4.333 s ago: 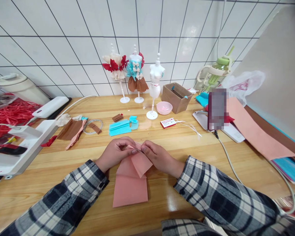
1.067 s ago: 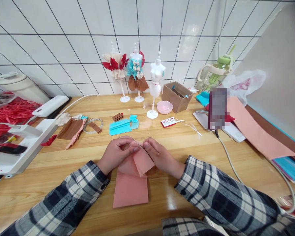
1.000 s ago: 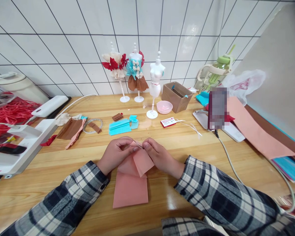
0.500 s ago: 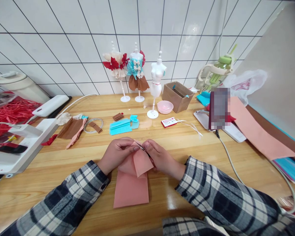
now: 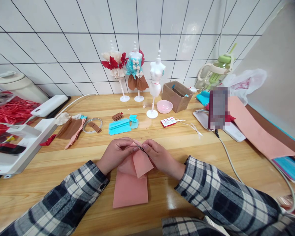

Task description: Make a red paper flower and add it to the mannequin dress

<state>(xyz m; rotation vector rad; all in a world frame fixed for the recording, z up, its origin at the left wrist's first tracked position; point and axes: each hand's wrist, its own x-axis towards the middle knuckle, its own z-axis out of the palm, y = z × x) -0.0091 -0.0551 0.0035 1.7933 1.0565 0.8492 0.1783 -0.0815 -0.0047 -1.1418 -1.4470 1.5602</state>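
Pink crepe paper [image 5: 142, 164] is pinched at its top edge by my left hand [image 5: 115, 154], whose fingers are closed. My right hand [image 5: 162, 157] is closed round what looks like small scissors [image 5: 140, 148], their thin metal blades lying across the paper's top between my two thumbs. Most of the handles are hidden in the right hand. Beneath the held piece, a folded pink sheet [image 5: 130, 193] lies flat on the wooden table [image 5: 88, 196].
Two dressed mini mannequins [image 5: 137, 68] and a bare white one [image 5: 155, 78] stand at the back. Near them are a pink bowl [image 5: 164, 107], brown box [image 5: 177, 96], blue paper strips [image 5: 120, 126] and a small red-white box [image 5: 168, 122]. A power strip [image 5: 27, 147] lies left, a phone [image 5: 218, 108] stands right.
The scissor blades have shifted slightly and look closer together at the paper's top. Both hands stay nearly in place, and the whole view has moved a little.
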